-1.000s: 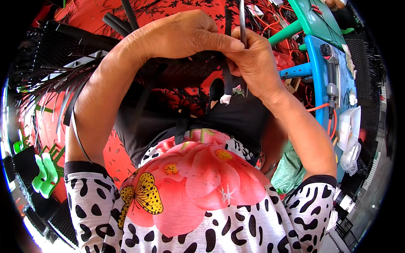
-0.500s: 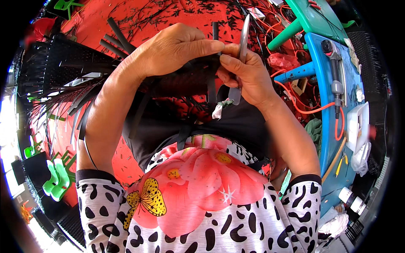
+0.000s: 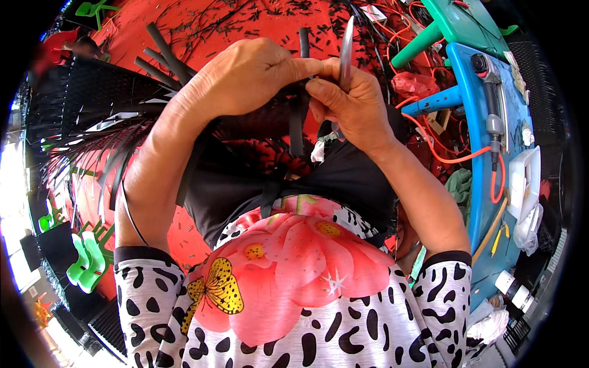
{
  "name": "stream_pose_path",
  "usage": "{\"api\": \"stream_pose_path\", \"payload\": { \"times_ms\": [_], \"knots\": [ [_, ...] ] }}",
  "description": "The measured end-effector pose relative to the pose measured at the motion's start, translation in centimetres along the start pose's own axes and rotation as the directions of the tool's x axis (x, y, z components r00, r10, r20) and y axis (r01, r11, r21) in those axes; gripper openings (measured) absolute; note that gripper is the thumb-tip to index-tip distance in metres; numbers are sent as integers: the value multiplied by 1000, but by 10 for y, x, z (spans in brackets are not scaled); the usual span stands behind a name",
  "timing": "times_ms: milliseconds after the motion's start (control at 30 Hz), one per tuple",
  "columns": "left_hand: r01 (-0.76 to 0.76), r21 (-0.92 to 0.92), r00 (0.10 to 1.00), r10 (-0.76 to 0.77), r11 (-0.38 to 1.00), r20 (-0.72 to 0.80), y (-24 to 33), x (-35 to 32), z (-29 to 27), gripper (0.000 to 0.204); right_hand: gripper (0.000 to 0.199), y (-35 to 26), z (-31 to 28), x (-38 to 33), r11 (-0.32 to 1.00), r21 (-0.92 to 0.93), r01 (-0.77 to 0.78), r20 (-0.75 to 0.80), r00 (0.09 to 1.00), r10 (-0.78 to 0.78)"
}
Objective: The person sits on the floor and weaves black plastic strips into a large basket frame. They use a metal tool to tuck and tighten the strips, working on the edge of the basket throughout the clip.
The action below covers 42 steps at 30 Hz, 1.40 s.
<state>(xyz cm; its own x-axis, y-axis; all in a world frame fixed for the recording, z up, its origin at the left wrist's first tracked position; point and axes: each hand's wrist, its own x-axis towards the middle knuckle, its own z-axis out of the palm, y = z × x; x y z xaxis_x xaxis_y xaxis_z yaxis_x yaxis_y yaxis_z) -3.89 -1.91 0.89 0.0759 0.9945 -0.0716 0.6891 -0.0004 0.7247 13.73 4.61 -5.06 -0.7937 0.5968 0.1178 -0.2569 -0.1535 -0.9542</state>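
From my remote view, a bright green plastic seat (image 3: 91,260) stands at left. The left hand's (image 3: 264,67) fingers pinch a flat black strip (image 3: 297,132). Just beside it, the right hand's (image 3: 362,116) fingers clamp a pointed, curved silver metal blade (image 3: 347,52). Farther right, I see a grey-and-black power tool (image 3: 491,104) on a blue plastic tabletop (image 3: 481,199).

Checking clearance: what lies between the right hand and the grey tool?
In the head view, crumpled red plastic, orange cord, a blue leg and the blue table's edge lie between the right hand and the grey tool.
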Motion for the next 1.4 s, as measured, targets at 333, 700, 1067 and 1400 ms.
{"api": "stream_pose_path", "payload": {
  "times_ms": [333,700,1067,1400],
  "knots": [
    [53,1,998,-53,999,27,-7,-3,-2,42,19,2,3,0,998,-42,-36,-22,999,35],
    [134,38,987,-137,990,83,4,-3,-6,38,26,5,-15,3,934,299,-194,-45,975,217],
    [83,145,994,-73,986,-78,3,-5,3,40,21,-15,1,43,902,-430,32,-108,990,-87],
    [6,272,971,60,962,-232,-8,3,7,29,25,-4,7,64,835,-548,38,-330,908,-258]
  ]
}}
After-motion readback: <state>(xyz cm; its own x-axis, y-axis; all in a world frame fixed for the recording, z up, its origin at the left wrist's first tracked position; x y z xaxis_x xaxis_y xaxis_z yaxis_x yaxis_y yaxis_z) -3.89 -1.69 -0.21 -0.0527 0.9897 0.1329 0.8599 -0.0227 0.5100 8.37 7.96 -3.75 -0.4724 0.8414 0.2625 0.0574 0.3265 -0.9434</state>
